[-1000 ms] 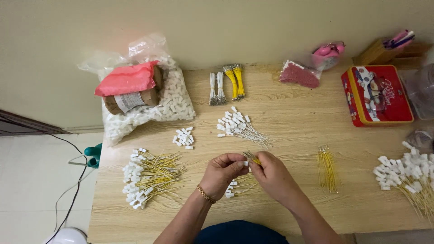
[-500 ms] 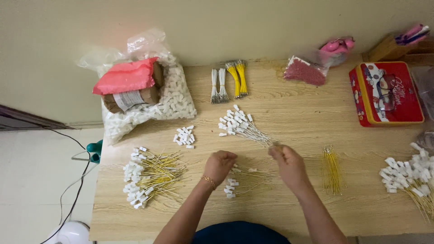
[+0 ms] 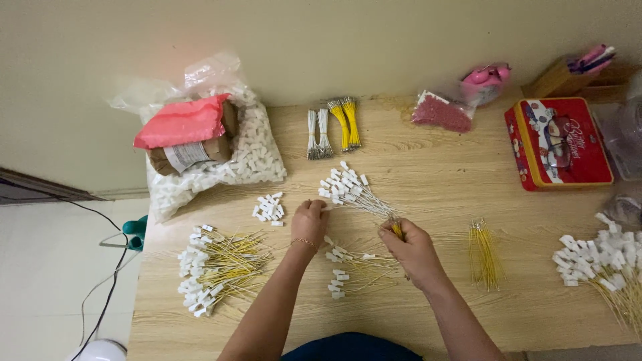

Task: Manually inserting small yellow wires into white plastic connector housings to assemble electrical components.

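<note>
The hands are apart now; a second ago they are together over one wire. The right hand (image 3: 413, 249) pinches the yellow end of the fanned wire bunch (image 3: 354, 189). The left hand (image 3: 309, 222) moves up to the bunch's white connectors, fingers curled on the table (image 3: 428, 160).

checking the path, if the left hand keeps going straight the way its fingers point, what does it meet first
Probably the fan-shaped bunch of yellow wires with white plastic connectors, just beyond the left hand; the fingertips look almost on its nearest connectors, though depth is unclear.
</note>
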